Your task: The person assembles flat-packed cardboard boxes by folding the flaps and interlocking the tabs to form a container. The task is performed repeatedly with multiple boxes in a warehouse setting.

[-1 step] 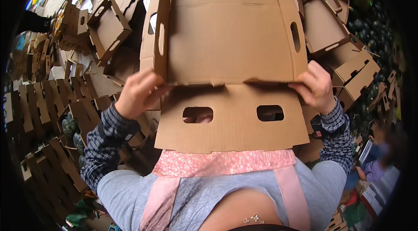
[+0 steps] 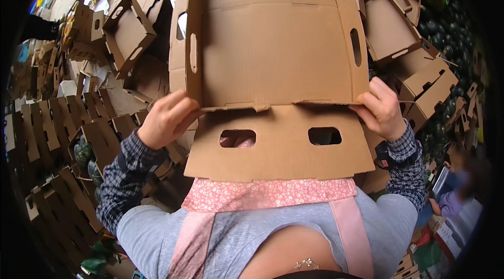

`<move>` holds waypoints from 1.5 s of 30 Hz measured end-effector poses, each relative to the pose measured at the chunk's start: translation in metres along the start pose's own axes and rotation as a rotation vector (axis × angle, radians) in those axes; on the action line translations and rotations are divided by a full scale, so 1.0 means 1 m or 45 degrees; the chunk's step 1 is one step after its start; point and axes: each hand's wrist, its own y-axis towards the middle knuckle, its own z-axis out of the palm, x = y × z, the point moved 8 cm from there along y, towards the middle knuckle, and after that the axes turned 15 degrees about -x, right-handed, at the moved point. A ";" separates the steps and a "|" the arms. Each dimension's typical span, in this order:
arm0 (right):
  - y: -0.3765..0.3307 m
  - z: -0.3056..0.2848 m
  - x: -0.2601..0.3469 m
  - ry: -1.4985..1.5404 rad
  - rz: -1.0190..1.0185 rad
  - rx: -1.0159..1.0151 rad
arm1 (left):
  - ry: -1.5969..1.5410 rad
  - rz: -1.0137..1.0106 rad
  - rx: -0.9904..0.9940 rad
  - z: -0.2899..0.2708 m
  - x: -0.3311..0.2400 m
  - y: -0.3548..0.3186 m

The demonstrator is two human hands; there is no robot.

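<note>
Folded cardboard trays (image 2: 407,37) litter the floor behind. Die-cut cardboard blank (image 2: 278,69) spans crosswise at chest height; left hand (image 2: 167,117) and right hand (image 2: 380,108) grip its fold line's 2 ends.

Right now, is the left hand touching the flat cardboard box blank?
Touching. The head view shows the left hand with its fingers curled over the lower left edge of the cardboard box blank, at the fold line, with no gap between them.
</note>
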 end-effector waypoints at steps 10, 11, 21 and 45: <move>-0.045 0.027 0.001 0.179 0.305 0.134 | -0.281 -0.387 -0.123 0.027 0.002 -0.037; -0.054 0.036 -0.002 0.030 0.270 0.120 | -0.270 -0.392 -0.134 0.029 0.002 -0.037; -0.067 0.046 -0.018 0.599 0.560 -0.439 | -0.218 -0.633 -0.726 0.021 0.012 -0.035; 0.023 0.040 -0.009 0.761 0.485 0.341 | 0.067 0.105 -0.066 0.021 -0.037 0.068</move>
